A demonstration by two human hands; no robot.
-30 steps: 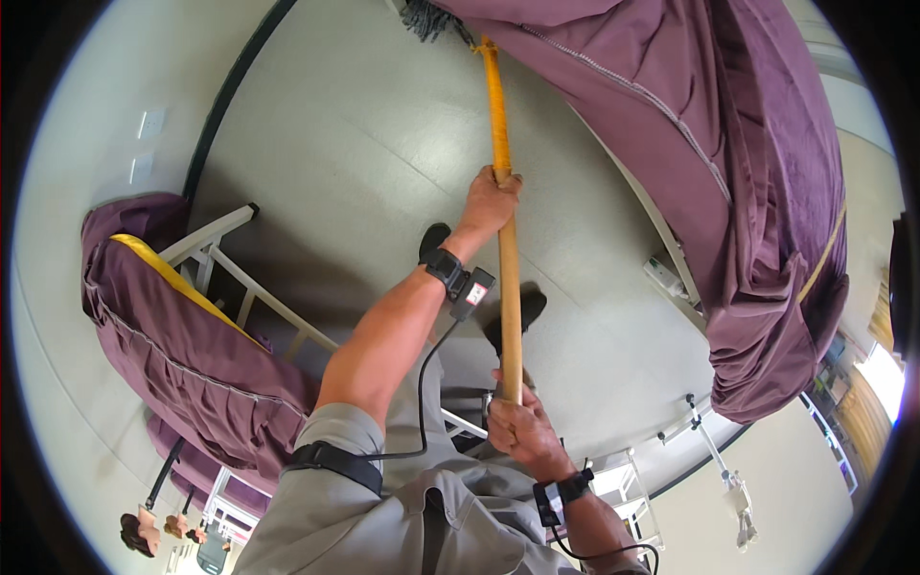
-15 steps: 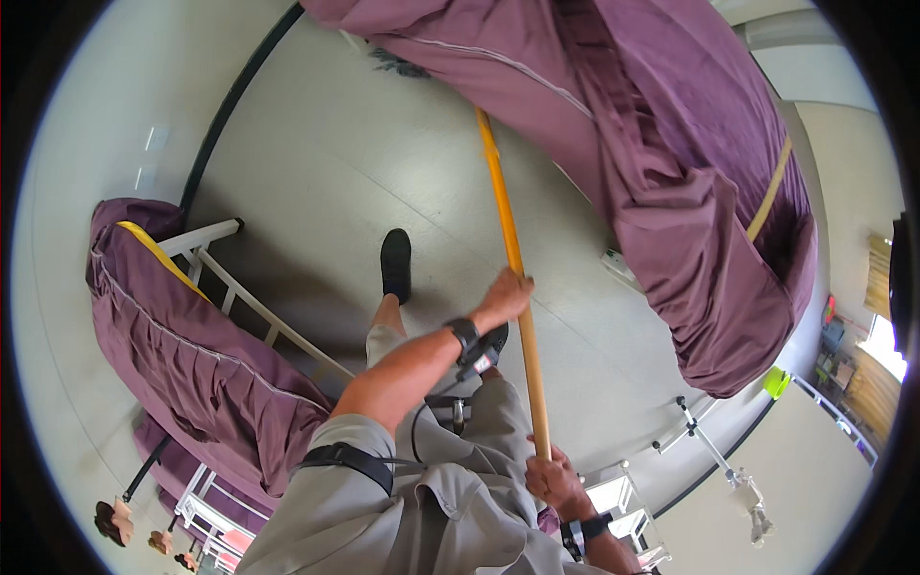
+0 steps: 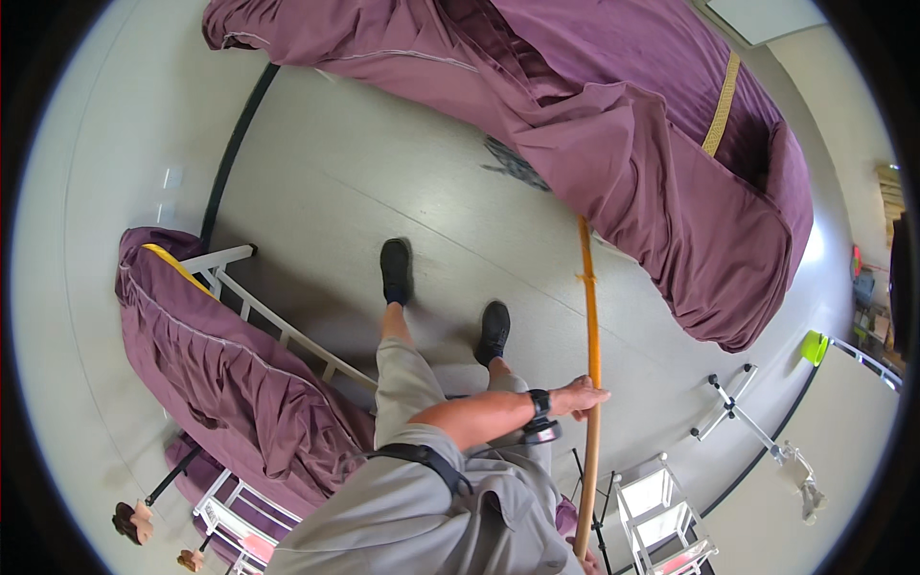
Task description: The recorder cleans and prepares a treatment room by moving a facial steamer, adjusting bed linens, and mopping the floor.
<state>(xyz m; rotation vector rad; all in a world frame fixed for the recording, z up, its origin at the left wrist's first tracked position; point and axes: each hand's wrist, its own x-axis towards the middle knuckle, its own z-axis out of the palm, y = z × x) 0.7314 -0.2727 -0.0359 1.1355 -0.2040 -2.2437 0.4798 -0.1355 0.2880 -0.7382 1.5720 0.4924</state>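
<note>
Both my hands are on the long yellow-brown handle [image 3: 591,316] of a mop. My left hand [image 3: 575,397] is closed round its middle, a black watch-like band on the wrist. At the lower edge, my right hand [image 3: 588,563] grips the handle's near end, mostly cut off by the picture's rim. Up ahead, the handle runs under a purple-draped bed [image 3: 623,163]. Dark grey mop strands [image 3: 517,165] spread on the floor, showing from beneath the drape; the joint between strands and handle is hidden.
A second purple-covered bed [image 3: 230,355] with a white metal frame [image 3: 287,326] stands on my left. Mannequin heads [image 3: 134,522] on stands are behind it. To my right are a white trolley [image 3: 661,508], a wheeled stand [image 3: 733,407] and a light-green container [image 3: 814,348].
The mop has swung right and been drawn back toward me, its strands sliding right along the drape's edge. Both hands moved right and nearer; my right foot now shows clearly.
</note>
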